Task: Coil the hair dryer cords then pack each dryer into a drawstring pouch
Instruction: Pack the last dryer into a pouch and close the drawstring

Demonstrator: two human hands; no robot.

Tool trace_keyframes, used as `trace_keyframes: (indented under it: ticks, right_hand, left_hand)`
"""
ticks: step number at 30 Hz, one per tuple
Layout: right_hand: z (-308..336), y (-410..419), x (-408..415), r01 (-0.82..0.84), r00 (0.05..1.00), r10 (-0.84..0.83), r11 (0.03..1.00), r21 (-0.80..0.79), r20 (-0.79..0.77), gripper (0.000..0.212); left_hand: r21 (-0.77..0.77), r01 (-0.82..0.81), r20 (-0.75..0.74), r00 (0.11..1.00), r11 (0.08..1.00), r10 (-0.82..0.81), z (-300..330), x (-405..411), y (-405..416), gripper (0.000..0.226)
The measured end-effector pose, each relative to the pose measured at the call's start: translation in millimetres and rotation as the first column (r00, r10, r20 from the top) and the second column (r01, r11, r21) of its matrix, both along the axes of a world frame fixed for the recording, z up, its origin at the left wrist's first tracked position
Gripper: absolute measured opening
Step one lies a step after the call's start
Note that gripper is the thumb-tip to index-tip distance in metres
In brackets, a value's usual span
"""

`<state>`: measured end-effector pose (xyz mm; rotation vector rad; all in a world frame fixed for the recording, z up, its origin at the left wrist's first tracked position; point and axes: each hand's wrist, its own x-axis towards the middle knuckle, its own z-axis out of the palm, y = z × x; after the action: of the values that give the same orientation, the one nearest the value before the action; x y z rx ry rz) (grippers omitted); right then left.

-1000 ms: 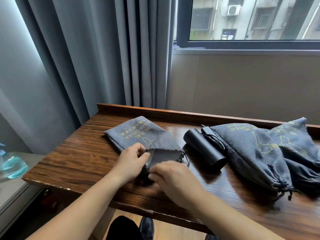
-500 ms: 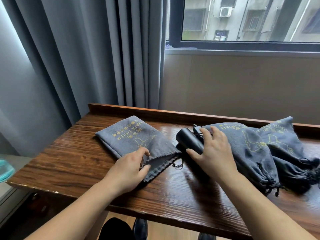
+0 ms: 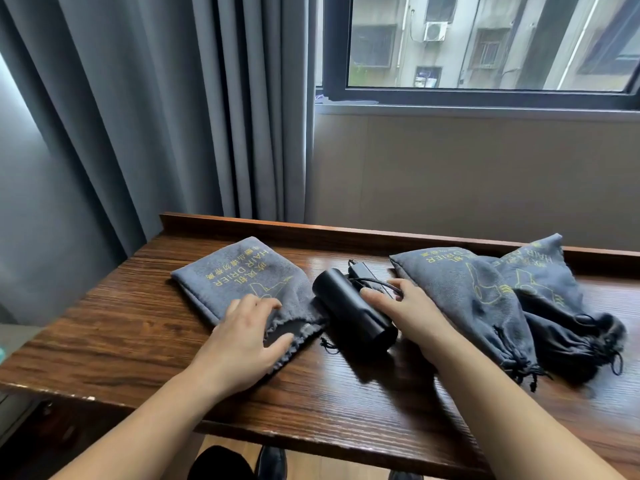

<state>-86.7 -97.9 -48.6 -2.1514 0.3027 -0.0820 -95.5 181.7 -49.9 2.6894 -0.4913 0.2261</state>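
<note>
A flat grey drawstring pouch (image 3: 239,271) with yellow print lies on the wooden table (image 3: 138,334), its mouth towards me. My left hand (image 3: 242,337) pinches the upper edge of that mouth, fingers on top and thumb inside the opening. Just right of the pouch lies a black hair dryer (image 3: 349,310) with its cord (image 3: 370,280) bundled against the far side. My right hand (image 3: 412,313) grips the dryer from the right, fingers over the barrel and cord.
Two filled grey pouches (image 3: 464,292) (image 3: 554,282) with drawn strings lie at the right, overlapping. A raised wooden ledge (image 3: 277,225) runs along the table's back. Grey curtains (image 3: 173,116) hang behind at the left, and a window is above the wall.
My right hand left the pouch mouth, reached right and closed on the hair dryer. My left hand stayed at the mouth and holds it more open. The camera shifted slightly.
</note>
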Motion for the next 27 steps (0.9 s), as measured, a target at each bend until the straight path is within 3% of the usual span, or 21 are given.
trace_keyframes:
  ticks: [3, 5, 7, 9, 12, 15, 17, 19, 21, 27]
  right_hand:
    - [1, -5, 9, -0.005, 0.999, 0.012, 0.988, 0.156, -0.044, 0.089]
    - [7, -6, 14, -0.045, 0.994, 0.065, 0.973, 0.225, -0.085, 0.074]
    - [9, -6, 18, -0.078, 0.991, 0.101, 0.970, 0.228, -0.090, 0.046]
    - [10, -1, 17, -0.080, 0.992, 0.100, 0.971, 0.224, -0.081, 0.020]
    - [7, 5, 14, -0.067, 0.995, 0.077, 0.988, 0.142, -0.064, 0.021]
    - [3, 9, 6, 0.002, 0.996, 0.020, 0.971, 0.239, -0.086, 0.040]
    - [1, 10, 0, -0.006, 0.998, 0.021, 0.975, 0.220, -0.063, 0.048]
    - [-2, 8, -6, -0.046, 0.999, 0.049, 0.987, 0.154, -0.017, 0.041]
    - [-6, 5, -9, -0.057, 0.998, 0.059, 0.979, 0.197, -0.007, 0.033]
    - [4, 5, -11, 0.035, 0.992, -0.095, 0.843, 0.536, 0.085, 0.026]
  left_hand:
    - [-0.149, 0.085, 0.127, 0.990, 0.985, -0.067, 9, -10, -18, 0.048]
    - [-0.280, 0.129, 0.083, 0.991, 0.951, -0.110, 15, -20, -40, 0.041]
    - [-0.372, 0.064, -0.154, 0.980, 0.926, -0.130, 19, -25, -65, 0.040]
    - [-0.460, -0.077, -0.454, 0.876, 0.884, -0.160, 14, -20, -85, 0.058]
    - [-0.589, -0.288, -0.610, 0.771, 0.755, -0.182, 4, -2, -98, 0.070]
    - [-0.644, -0.385, -0.626, 0.761, 0.661, -0.167, -2, 7, -102, 0.061]
    - [-0.655, -0.412, -0.624, 0.767, 0.634, -0.146, -8, 6, -106, 0.062]
    - [-0.652, -0.404, -0.598, 0.794, 0.641, -0.107, -12, 1, -110, 0.061]
    - [-0.647, -0.382, -0.543, 0.838, 0.660, -0.047, -15, -4, -115, 0.067]
    - [-0.686, -0.203, -0.361, 0.929, 0.698, -0.084, 3, -22, -122, 0.057]
